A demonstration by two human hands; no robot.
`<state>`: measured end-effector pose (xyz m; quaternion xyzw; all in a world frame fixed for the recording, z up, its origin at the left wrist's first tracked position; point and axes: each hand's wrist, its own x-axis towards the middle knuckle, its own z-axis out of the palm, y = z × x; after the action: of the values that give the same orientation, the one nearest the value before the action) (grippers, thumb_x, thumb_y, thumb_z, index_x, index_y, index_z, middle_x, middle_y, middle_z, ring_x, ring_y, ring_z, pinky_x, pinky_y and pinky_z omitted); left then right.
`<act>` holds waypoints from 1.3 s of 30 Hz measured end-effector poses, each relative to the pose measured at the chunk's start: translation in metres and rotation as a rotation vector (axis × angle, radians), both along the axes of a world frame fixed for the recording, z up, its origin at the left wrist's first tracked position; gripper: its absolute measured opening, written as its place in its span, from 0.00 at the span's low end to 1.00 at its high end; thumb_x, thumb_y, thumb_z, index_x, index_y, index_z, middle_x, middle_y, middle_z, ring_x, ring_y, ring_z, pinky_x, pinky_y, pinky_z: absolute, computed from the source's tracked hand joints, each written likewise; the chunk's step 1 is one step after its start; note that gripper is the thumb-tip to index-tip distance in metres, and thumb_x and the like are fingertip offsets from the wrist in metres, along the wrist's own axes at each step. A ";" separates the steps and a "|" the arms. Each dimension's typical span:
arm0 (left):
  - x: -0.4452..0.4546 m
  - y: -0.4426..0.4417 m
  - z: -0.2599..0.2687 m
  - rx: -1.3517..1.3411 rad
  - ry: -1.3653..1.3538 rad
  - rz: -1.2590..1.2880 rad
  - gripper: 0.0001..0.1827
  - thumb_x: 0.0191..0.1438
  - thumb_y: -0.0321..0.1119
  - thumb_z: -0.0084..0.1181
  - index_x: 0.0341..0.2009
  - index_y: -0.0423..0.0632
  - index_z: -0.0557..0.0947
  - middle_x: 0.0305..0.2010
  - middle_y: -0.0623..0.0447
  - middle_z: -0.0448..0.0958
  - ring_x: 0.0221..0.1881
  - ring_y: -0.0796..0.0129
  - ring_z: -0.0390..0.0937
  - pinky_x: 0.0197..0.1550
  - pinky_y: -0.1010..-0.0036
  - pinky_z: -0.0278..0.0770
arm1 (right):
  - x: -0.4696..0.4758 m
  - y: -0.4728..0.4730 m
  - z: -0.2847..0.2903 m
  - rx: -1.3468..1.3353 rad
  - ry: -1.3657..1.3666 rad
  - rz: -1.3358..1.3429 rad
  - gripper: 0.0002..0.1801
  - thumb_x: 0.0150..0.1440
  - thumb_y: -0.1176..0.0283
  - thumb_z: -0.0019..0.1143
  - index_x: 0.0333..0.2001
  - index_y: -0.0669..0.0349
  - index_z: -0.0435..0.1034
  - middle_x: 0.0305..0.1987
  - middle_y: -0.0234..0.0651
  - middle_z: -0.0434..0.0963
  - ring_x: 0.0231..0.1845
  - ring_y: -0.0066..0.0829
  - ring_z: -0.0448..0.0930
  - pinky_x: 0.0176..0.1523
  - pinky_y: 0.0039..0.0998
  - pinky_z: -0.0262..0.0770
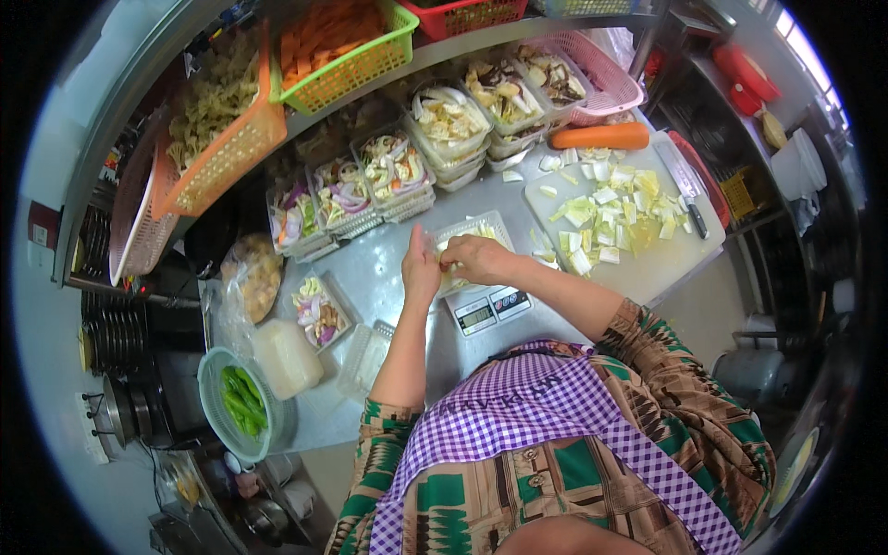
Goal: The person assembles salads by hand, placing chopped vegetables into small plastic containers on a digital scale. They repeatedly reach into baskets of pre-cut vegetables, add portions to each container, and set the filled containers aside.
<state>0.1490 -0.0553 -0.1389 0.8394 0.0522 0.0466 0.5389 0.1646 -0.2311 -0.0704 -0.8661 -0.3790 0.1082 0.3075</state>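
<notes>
A clear plastic tray (pixel 496 229) holding pieces of chopped cabbage rests on a digital kitchen scale (pixel 479 318). At the tray's left edge is my left hand (pixel 420 267), thumb side up; whether its fingers grip the rim is hard to see. My right hand (pixel 479 258) reaches over the tray with bent fingertips close to my left hand, and what lies between them is hidden. To the right, cut napa cabbage (pixel 610 208) is spread over a white cutting board (pixel 666 267). A kitchen knife (pixel 683 180) lies along the board's right side.
Filled trays of mixed vegetables (pixel 392 166) and stacked cabbage trays (pixel 451 125) line the back, beside a large carrot (pixel 600 137). On the left are a tray with onion (pixel 320 312), a basket of green peppers (pixel 243 402) and a bagged food (pixel 251 277). Baskets (pixel 347 69) fill the shelf above.
</notes>
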 end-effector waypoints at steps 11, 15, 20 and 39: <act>-0.017 -0.011 -0.015 -0.181 -0.051 0.183 0.28 0.59 0.22 0.40 0.65 0.48 0.65 0.56 0.40 0.73 0.56 0.51 0.70 0.60 0.62 0.66 | 0.023 -0.035 0.037 0.204 0.065 -0.325 0.07 0.52 0.71 0.56 0.35 0.59 0.77 0.38 0.44 0.79 0.43 0.46 0.79 0.46 0.41 0.75; -0.013 -0.023 -0.008 -0.106 -0.046 0.206 0.26 0.62 0.25 0.39 0.66 0.46 0.64 0.53 0.45 0.75 0.52 0.61 0.72 0.56 0.70 0.67 | 0.008 -0.035 0.027 -0.458 -0.200 -0.139 0.17 0.52 0.71 0.58 0.47 0.56 0.74 0.37 0.47 0.79 0.43 0.48 0.80 0.47 0.40 0.76; -0.017 -0.019 0.002 -0.094 0.023 0.137 0.29 0.60 0.25 0.40 0.68 0.48 0.60 0.59 0.39 0.71 0.59 0.51 0.69 0.62 0.62 0.63 | 0.011 -0.043 0.033 -0.237 0.132 -0.331 0.23 0.52 0.74 0.60 0.53 0.56 0.71 0.44 0.52 0.80 0.49 0.51 0.79 0.52 0.43 0.75; -0.075 0.005 0.055 -0.211 -0.102 0.307 0.30 0.62 0.33 0.48 0.68 0.43 0.59 0.63 0.44 0.66 0.60 0.58 0.66 0.56 0.67 0.67 | 0.092 -0.182 0.169 -0.055 -0.256 -0.401 0.18 0.54 0.73 0.58 0.50 0.56 0.76 0.49 0.38 0.80 0.51 0.40 0.79 0.55 0.36 0.73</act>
<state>0.0743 -0.0502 -0.0842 0.7569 0.1570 0.1652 0.6125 0.2563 -0.4127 0.0983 -0.9386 -0.2325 -0.0555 0.2487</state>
